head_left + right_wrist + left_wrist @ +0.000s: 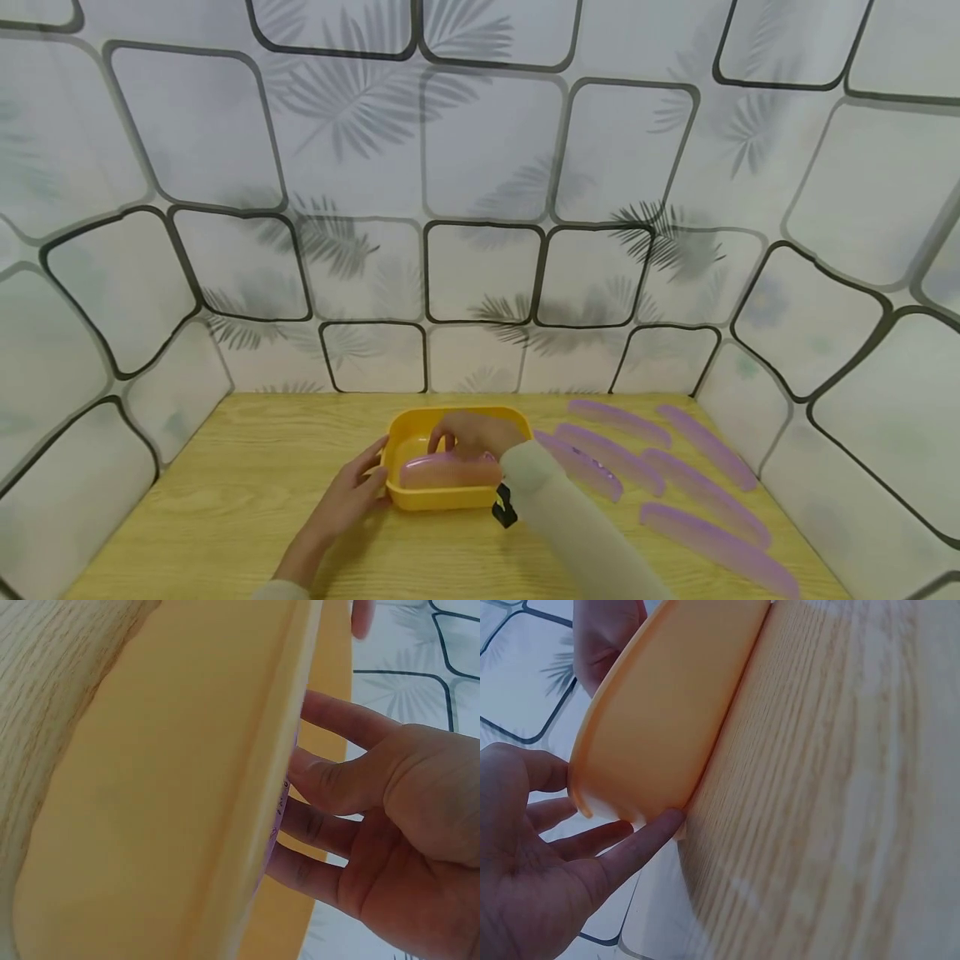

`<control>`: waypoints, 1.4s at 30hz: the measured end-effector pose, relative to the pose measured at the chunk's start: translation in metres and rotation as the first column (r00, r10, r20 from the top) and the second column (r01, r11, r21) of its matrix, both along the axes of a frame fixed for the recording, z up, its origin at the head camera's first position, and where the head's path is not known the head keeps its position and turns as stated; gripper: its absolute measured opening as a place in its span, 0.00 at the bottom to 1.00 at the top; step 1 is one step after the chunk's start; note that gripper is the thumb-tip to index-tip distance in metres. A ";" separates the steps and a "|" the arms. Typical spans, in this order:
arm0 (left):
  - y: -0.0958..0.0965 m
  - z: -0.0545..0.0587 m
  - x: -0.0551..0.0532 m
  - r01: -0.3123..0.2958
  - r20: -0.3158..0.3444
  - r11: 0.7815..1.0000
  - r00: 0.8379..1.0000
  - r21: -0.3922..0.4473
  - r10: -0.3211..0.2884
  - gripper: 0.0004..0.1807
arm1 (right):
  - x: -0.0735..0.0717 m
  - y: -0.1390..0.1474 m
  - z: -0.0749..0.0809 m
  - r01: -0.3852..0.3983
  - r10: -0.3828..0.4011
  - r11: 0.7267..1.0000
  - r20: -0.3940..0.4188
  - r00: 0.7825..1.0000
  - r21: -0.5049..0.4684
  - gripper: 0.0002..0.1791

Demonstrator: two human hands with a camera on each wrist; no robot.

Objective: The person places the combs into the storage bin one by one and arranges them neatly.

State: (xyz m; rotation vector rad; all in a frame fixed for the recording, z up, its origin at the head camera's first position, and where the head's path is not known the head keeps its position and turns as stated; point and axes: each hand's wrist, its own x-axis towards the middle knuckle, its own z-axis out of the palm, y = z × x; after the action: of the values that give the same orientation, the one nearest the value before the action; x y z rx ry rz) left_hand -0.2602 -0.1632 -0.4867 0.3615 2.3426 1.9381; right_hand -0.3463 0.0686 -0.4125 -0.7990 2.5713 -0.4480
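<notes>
A yellow plastic tray (427, 500) with raised walls sits on the table. Inside it lies a translucent pink-purple comb (442, 473), near the front wall with its teeth toward me. From above, my right hand (476, 433) reaches into the tray and pinches the comb. The right wrist view shows the thumb and fingers of the right hand (397, 802) at the purple comb (276, 825), partly hidden behind the tray wall (225, 787). My left hand (352, 492) holds the tray's left end. Up close, that left hand (547, 855) has its digits at the rim and lower wall.
Several more purple combs (708, 546) lie spread on the wooden table (225, 492) to the right of the tray. One comb (581, 467) lies close by the right sleeve. A patterned white curtain or sheet (480, 275) surrounds the table at the back and sides.
</notes>
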 end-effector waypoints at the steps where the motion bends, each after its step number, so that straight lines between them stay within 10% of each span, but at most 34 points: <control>1: 0.000 0.000 0.000 0.004 -0.002 1.000 1.000 0.001 -0.004 0.31 | 0.000 0.000 0.000 -0.003 0.003 1.000 -0.007 1.000 0.015 0.30; 19: 0.002 -0.001 0.002 -0.011 -0.006 1.000 1.000 -0.009 0.011 0.31 | 0.012 0.003 -0.012 0.098 -0.095 0.994 0.046 0.994 -0.058 0.18; 27: 0.002 -0.001 0.001 -0.030 -0.012 0.999 0.999 -0.017 0.030 0.31 | 0.010 -0.002 -0.017 -0.027 0.033 0.998 -0.096 0.995 0.058 0.19; 42: -0.001 -0.002 -0.001 0.028 -0.043 1.000 0.999 -0.009 -0.028 0.32 | 0.009 0.034 0.001 -0.214 0.181 0.960 -0.178 0.967 -0.183 0.15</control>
State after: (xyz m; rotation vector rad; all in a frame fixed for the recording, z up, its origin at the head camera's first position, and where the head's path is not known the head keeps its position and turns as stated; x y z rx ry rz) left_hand -0.2617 -0.1641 -0.4883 0.4371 2.3574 1.9268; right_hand -0.3373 0.1030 -0.4111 -1.1968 2.5819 -0.6099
